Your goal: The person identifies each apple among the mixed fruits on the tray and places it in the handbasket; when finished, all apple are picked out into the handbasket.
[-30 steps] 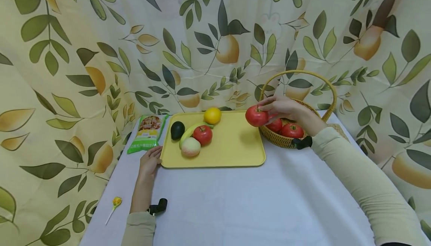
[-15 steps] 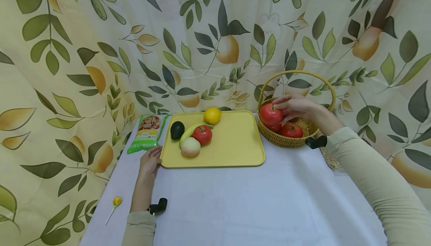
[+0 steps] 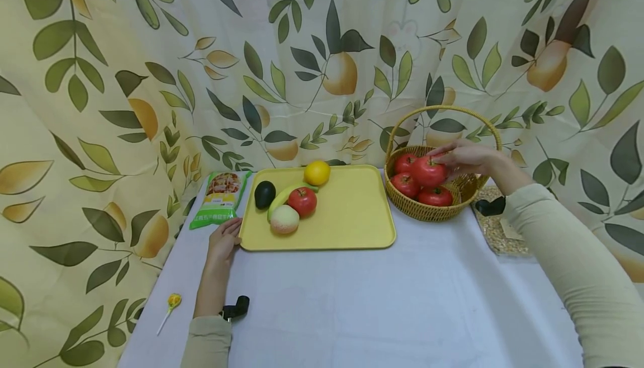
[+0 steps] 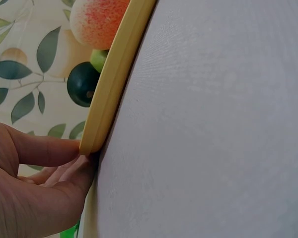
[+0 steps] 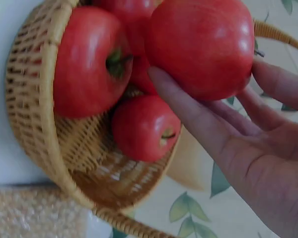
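My right hand holds a red apple by its sides above the wicker basket. In the right wrist view, the held apple sits between thumb and fingers, with several other red apples in the basket below. My left hand is at the front left corner of the yellow tray. The left wrist view has this hand pinching the tray rim, thumb on one side and fingers on the other. On the tray lie an avocado, a banana, an apple, a peach and a lemon.
A green food packet lies left of the tray, and a lollipop rests near the table's left edge. Right of the basket is a clear bag of grains, partly behind the right forearm. The basket's tall handle arches over its opening.
My right hand has carried the apple rightward from above the tray's right edge to over the basket, uncovering more apples there. The left hand and tray have stayed put.
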`<control>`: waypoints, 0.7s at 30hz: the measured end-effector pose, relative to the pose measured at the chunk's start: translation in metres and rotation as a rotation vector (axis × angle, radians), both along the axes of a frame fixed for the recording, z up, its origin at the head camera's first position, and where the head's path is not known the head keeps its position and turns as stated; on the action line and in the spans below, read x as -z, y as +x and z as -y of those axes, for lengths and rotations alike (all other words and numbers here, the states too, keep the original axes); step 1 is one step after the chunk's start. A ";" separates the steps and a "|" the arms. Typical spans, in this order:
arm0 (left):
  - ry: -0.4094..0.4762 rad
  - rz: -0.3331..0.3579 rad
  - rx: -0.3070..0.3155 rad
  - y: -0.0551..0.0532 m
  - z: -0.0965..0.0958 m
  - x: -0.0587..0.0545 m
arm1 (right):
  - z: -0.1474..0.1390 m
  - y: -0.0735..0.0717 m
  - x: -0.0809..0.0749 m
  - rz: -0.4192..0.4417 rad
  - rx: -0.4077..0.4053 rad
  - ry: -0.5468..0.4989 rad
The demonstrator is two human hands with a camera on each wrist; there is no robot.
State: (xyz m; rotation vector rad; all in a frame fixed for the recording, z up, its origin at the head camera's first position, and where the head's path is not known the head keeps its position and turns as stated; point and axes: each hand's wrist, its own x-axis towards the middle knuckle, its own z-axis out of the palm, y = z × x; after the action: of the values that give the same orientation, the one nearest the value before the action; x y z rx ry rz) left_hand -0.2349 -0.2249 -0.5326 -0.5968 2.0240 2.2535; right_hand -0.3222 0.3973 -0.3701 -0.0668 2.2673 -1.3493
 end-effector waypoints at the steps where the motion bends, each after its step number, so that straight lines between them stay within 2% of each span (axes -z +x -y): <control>1: 0.002 0.000 0.000 0.000 0.000 0.000 | -0.002 0.000 0.000 0.000 -0.007 0.008; 6: -0.004 0.010 -0.002 0.000 0.000 -0.001 | -0.013 -0.003 -0.004 0.004 -0.038 0.024; 14: 0.009 0.005 -0.010 -0.002 0.001 -0.002 | -0.025 -0.008 -0.001 -0.060 -0.093 0.053; 21: 0.031 0.017 -0.016 -0.002 0.000 -0.002 | -0.030 -0.014 0.002 -0.069 -0.098 0.103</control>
State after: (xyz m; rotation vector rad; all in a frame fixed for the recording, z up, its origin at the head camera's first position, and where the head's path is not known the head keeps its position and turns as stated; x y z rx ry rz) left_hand -0.2368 -0.2252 -0.5305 -0.6300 1.9798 2.2760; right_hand -0.3361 0.4276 -0.3717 -0.1894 2.3553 -1.1952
